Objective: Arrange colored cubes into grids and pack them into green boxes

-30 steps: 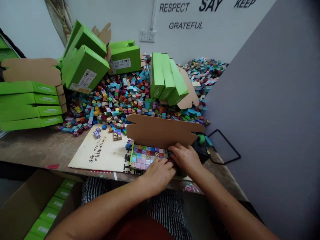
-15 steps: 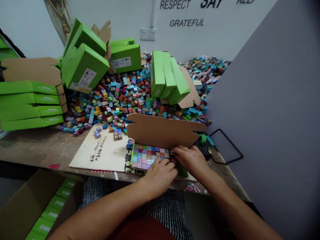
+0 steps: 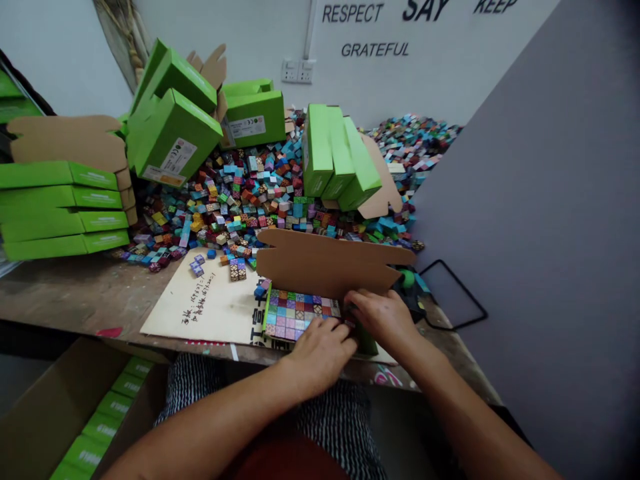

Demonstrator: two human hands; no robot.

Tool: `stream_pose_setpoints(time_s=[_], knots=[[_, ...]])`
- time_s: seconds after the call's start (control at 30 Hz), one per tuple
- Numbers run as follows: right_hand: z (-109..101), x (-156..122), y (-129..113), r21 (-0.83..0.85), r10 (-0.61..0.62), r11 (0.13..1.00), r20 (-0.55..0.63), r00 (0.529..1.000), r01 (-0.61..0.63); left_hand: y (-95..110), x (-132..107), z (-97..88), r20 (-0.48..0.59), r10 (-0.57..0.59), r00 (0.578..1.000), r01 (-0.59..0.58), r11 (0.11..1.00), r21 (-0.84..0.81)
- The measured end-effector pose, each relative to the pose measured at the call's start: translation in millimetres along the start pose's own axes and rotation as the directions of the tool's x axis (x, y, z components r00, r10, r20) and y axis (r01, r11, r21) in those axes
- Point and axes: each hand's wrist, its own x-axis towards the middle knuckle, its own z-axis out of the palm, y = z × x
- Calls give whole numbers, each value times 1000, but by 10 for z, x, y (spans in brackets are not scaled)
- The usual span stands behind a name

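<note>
In front of me on the table lies an open box with a raised brown cardboard lid (image 3: 330, 263). Rows of small patterned cubes (image 3: 295, 313) in many colours fill its left and middle part. My left hand (image 3: 323, 350) rests across the front of the box, its fingers spread loosely over the cubes near their right end. My right hand (image 3: 383, 317) reaches into the box's right end with fingers bent and drawn together; whatever they grip is hidden. A green side panel (image 3: 367, 341) shows below that hand.
A large heap of loose cubes (image 3: 260, 180) covers the table's back. Green boxes (image 3: 175, 137) stand on it, and more boxes (image 3: 60, 210) are stacked left. A handwritten cardboard sheet (image 3: 200, 307) lies left of the box. A tape dispenser (image 3: 410, 287) and grey panel (image 3: 530, 220) are right.
My right hand's fingers have sunk slightly deeper at the box's right end, and the pale bit seen by its fingertips is now hidden. My left hand stays almost in place.
</note>
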Motion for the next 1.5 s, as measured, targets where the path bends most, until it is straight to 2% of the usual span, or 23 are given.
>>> stream_pose_setpoints(time_s=[0.1,0.27,0.4,0.5,0.67,0.83,0.97,1.1,1.3,1.5], knots=[[47,16,48,44,2,999,-88,996,2,-2,4,-18,8,1,1000,-1,1000,10],[117,34,52,240,24,970,-266,964,42,-7,3,-2,-3,-4,1000,4,1000,27],[129,34,32,138,-36,987,-315,948,83,-1,-2,4,-9,-1,1000,1,1000,20],[112,1,54,77,-31,995,-332,943,60,1,-3,-11,0,-1,1000,1,1000,9],[86,-75,52,49,-44,997,-265,963,59,-3,0,-13,8,-8,1000,8,1000,0],[114,-99,-24,-82,16,996,-226,974,-36,5,-7,14,10,-7,1000,6,1000,17],[135,-113,-48,-84,37,995,-144,989,-49,15,-17,6,-4,-3,1000,3,1000,16],[58,-103,-52,-74,54,996,-35,998,-57,17,-12,-21,12,0,1000,0,1000,25],[-115,10,-158,-119,123,987,104,987,-110,16,-7,7,7,-7,1000,6,1000,26],[-149,102,-275,-193,147,975,185,972,-111,16,-6,-7,27,-15,1000,14,1000,22]])
